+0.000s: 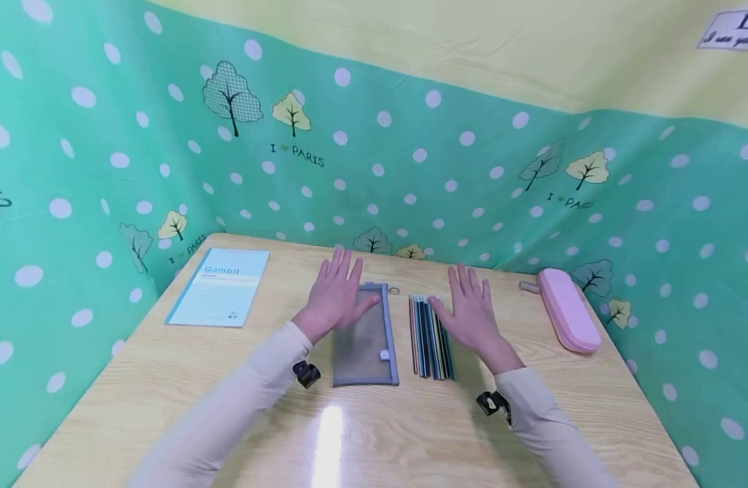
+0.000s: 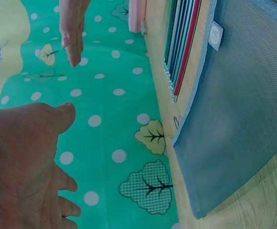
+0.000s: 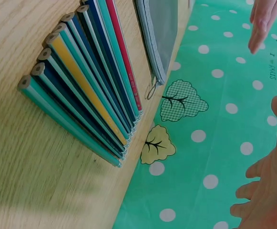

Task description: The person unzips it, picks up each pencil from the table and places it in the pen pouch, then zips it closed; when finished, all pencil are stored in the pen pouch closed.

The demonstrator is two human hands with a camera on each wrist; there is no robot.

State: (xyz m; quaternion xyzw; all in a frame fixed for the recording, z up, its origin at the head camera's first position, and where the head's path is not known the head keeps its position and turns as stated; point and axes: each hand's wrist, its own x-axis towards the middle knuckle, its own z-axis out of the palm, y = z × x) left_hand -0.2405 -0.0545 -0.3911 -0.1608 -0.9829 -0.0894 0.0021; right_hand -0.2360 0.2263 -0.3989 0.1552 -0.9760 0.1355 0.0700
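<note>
My left hand (image 1: pixel 334 298) hovers palm down with fingers spread, over the upper left part of a grey mesh zip pouch (image 1: pixel 362 346). The left wrist view shows the mesh pouch (image 2: pixel 243 90) lying flat, with a small white tag on its edge. To the right, my right hand (image 1: pixel 468 312) is held above the table with its fingers straight. Its thumb overlaps the top of a row of pencils (image 1: pixel 431 346) in the head view. In the right wrist view, the pencils (image 3: pixel 81 86) lie side by side, mostly green and dark blue, with one yellow and one red. Neither hand holds anything.
A light blue notebook (image 1: pixel 221 288) lies at the table's left. On the right is a pink pencil case (image 1: pixel 568 310) with a small grey object (image 1: pixel 529 287) beside it. A green dotted curtain (image 1: pixel 404 169) hangs behind the wooden table (image 1: pixel 276 434).
</note>
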